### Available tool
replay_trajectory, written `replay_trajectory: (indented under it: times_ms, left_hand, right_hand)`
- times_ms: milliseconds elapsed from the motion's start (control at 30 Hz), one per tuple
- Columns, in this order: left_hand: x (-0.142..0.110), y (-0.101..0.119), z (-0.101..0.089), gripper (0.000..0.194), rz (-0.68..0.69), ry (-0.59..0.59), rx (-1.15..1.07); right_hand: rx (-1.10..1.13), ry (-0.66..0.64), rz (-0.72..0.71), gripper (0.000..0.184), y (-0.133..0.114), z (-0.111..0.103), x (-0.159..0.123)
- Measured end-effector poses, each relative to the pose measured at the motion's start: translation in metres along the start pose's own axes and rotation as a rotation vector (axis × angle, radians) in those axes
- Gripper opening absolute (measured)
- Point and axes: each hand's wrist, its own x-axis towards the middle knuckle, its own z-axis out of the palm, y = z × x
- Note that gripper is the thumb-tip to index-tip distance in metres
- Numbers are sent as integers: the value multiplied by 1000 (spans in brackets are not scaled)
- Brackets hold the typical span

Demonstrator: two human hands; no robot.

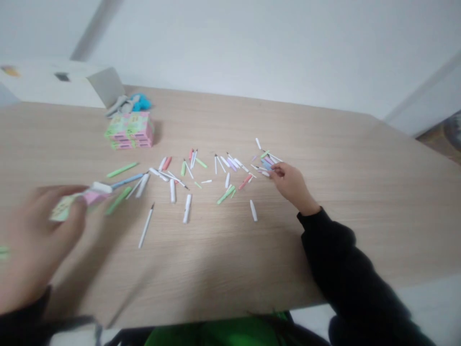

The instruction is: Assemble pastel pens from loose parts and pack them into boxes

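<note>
My left hand (43, 235), blurred at the left, is closed around a small green and pink box (95, 196) with a white end. The box is tilted above the table. My right hand (290, 185) reaches to the cluster at the right, its fingertips pinched at the edge of several pen parts. A light-blue piece (265, 164) lies right by those fingertips; whether it is gripped is hidden. Across the middle lie loose pen pieces in white, green, red and purple, among them a white barrel (187, 208), a green piece (225, 195) and a dark-tipped white stick (146, 226).
Stacked pastel boxes (130, 130) stand at the back left. Behind them are a blue and grey soft item (139, 102) and a white box (68, 84). A wall (252, 53) bounds the wooden table (342, 158) at the back. The table's front edge is near my lap.
</note>
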Motion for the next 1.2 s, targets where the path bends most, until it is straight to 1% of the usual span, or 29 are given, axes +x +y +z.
replay_trajectory:
  times_ms: [33,100,133,167,200,233,267,300,333,400,467,500,533,567,633,700,767,867,967,1100,1133,1200]
  left_hand:
    - [-1,19,4,24,30,-60,-63]
    - [-3,57,15,22,66,-214,-174]
    - [-4,75,22,25,77,-296,-257]
    - [-5,91,30,30,59,-382,-324]
    - [-8,105,38,35,66,-449,-392]
    - [-11,118,45,39,80,-539,-459]
    - [-15,130,52,42,84,-620,-528]
    - [-21,140,57,43,84,-697,-587]
    - [-27,149,61,43,83,-783,-645]
    - [-40,161,66,40,60,-958,-767]
    - [-50,165,68,37,16,-1104,-884]
    - [-53,164,69,40,-5,-1150,-921]
    - [-54,162,69,44,-22,-1168,-940]
    - [-54,158,70,46,-35,-1161,-940]
    - [-52,151,71,42,-37,-1122,-906]
    - [-48,144,72,34,-29,-1092,-872]
    - [-48,140,73,32,-32,-1103,-861]
    - [-52,139,77,30,-39,-1111,-900]
    - [-59,142,81,25,-14,-1089,-920]
    - [-59,144,77,33,-2,-1112,-928]
    - [-56,142,74,34,-6,-1091,-903]
    - [-48,136,67,32,-41,-1004,-848]
  right_hand:
    - [86,16,46,15,3,-6,0]
    - [171,50,121,12,7,-14,-2]
    - [216,44,131,13,5,-16,-6]
    - [280,2,117,16,0,-17,-12]
    - [362,-68,85,20,-9,-16,-20]
    - [473,-188,28,24,-20,-15,-30]
    - [545,-340,-59,26,-33,-13,-40]
    - [572,-469,-147,25,-47,-10,-51]
    - [602,-554,-219,23,-61,-7,-60]
    - [670,-632,-297,19,-82,-1,-74]
    - [712,-687,-325,17,-93,7,-81]
    - [723,-722,-323,17,-95,11,-82]
    - [731,-756,-314,18,-95,16,-82]
    - [735,-780,-302,18,-93,19,-82]
    - [732,-802,-279,19,-89,26,-82]
    - [735,-778,-247,19,-86,29,-84]
    - [751,-748,-198,19,-84,30,-88]
    - [806,-722,-130,19,-85,33,-97]
    - [830,-736,-109,19,-90,40,-106]
    - [838,-742,-115,23,-97,47,-106]
    - [846,-726,-112,27,-98,47,-103]
    - [852,-693,-96,31,-97,42,-95]
